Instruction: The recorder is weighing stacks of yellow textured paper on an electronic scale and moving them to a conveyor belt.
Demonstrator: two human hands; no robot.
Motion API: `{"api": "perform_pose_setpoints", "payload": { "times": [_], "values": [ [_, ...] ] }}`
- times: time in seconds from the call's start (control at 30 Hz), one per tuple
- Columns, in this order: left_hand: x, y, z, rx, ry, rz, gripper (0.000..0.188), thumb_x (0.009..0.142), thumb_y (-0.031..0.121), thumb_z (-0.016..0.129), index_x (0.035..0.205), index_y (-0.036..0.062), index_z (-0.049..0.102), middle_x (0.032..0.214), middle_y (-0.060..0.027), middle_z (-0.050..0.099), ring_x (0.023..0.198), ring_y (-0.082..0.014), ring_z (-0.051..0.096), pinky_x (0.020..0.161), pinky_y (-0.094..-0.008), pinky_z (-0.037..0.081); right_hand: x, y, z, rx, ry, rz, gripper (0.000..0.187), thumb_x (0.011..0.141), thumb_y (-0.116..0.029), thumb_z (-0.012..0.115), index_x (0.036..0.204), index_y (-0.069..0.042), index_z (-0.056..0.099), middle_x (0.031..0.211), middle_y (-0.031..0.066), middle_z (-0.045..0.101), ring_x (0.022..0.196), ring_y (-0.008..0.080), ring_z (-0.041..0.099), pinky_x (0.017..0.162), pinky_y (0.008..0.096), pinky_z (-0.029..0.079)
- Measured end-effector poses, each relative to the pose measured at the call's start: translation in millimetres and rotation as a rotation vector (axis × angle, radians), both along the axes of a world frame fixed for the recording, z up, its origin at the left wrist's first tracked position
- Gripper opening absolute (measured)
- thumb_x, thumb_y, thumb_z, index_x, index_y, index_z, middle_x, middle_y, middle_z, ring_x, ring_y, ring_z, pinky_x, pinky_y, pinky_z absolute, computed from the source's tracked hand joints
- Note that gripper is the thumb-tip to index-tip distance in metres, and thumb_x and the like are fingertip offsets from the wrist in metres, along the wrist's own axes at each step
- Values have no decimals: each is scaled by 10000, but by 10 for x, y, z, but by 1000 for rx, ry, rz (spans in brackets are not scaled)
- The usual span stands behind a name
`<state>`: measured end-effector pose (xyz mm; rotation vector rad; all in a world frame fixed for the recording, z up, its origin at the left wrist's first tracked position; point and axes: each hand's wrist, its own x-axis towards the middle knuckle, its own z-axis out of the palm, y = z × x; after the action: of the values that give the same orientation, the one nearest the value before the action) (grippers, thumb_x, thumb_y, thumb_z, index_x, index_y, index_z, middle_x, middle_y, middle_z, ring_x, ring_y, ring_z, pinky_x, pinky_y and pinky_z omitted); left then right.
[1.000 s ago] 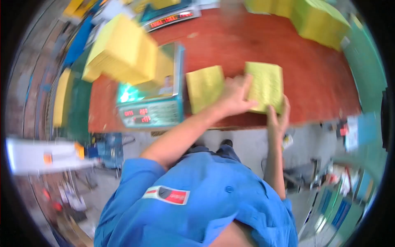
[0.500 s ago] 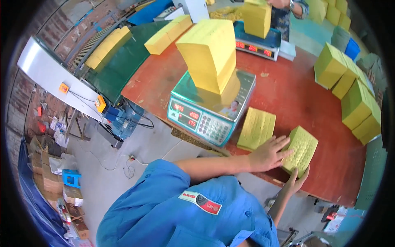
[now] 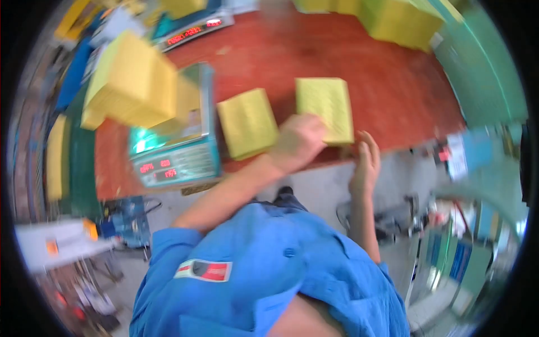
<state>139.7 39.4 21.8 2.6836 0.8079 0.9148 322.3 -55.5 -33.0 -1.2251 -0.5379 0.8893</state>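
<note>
A squared stack of yellow paper (image 3: 331,104) with a dimpled top lies on the red table in front of me. My left hand (image 3: 303,140) is blurred, its fingers curled closed at the stack's near left edge; what they hold, if anything, is hidden. Just off the near right corner is my right hand (image 3: 366,163), open, fingers stretched upward and apart from the paper. A second, thinner yellow stack (image 3: 247,122) lies to the left, beyond my left forearm. Farther left, a tall yellow stack (image 3: 132,81) stands on a teal digital scale (image 3: 178,167) with a lit red display.
The red table (image 3: 393,95) ends just before my body. Another scale (image 3: 191,35) with a red display stands at the far left. More yellow stacks (image 3: 398,22) line the far right, beside a green panel (image 3: 477,84). Blue machinery (image 3: 126,224) sits below the table's left end.
My view has turned right, so everything sits farther left. My left hand has gone from spread fingers to curled at the stack's edge. My right hand has come off the stack.
</note>
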Motion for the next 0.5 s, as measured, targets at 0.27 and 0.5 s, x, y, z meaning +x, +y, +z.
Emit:
{"api": "perform_pose_setpoints", "payload": {
  "times": [0.27,0.5],
  "values": [
    [59,-9,255,-77,42,-9,164,743,48,725,885,16,650,1029,-108,628,942,-300,598,809,-385,510,12,-420,6,-14,262,-70,291,991,-119,490,1253,-9,550,1208,114,616,1024,189,628,879,333,496],
    [77,-7,267,-62,-67,39,94,772,18,684,856,12,643,1055,-113,637,904,-306,608,799,-388,505,-11,-431,224,56,229,-16,279,1001,-122,467,1236,-2,557,1132,117,648,960,180,643,824,317,510]
  ]
}}
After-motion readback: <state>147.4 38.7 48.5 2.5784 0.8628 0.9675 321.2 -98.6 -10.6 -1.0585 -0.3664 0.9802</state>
